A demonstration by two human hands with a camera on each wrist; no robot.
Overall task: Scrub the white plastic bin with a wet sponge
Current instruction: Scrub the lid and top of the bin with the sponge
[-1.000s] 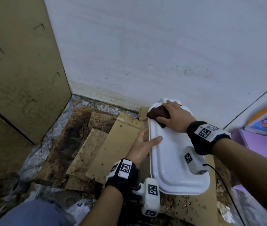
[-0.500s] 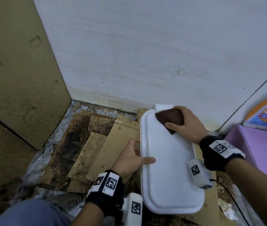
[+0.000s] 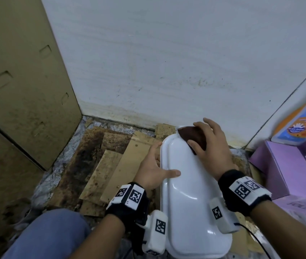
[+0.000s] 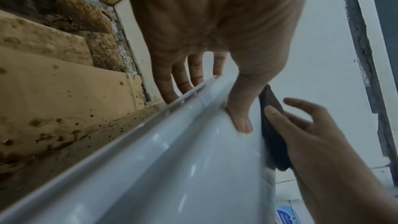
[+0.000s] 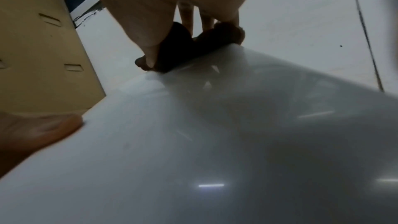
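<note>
The white plastic bin (image 3: pixel 187 199) lies upside down on stained cardboard, its glossy bottom facing up. My right hand (image 3: pixel 211 146) holds a dark brown sponge (image 3: pixel 193 136) and presses it on the bin's far end, thumb on the sponge's near edge. The right wrist view shows the sponge (image 5: pixel 183 48) flat on the bin (image 5: pixel 215 142). My left hand (image 3: pixel 153 169) grips the bin's left rim, thumb lying on top and fingers down the side. In the left wrist view the thumb of that hand (image 4: pixel 217 77) rests on the bin (image 4: pixel 172 168) beside the sponge (image 4: pixel 273 125).
Stained cardboard sheets (image 3: pixel 111 165) cover the floor to the left. A white wall (image 3: pixel 167 62) stands close behind the bin, a tall cardboard panel (image 3: pixel 21 81) at left. A purple box (image 3: pixel 286 165) and an orange-blue packet (image 3: pixel 303 120) sit at right. My knee in jeans (image 3: pixel 51 234) is lower left.
The bin has shifted nearer and lies more lengthwise toward me. My right hand and sponge stayed at the far end, sliding slightly right. The left hand kept its hold on the rim.
</note>
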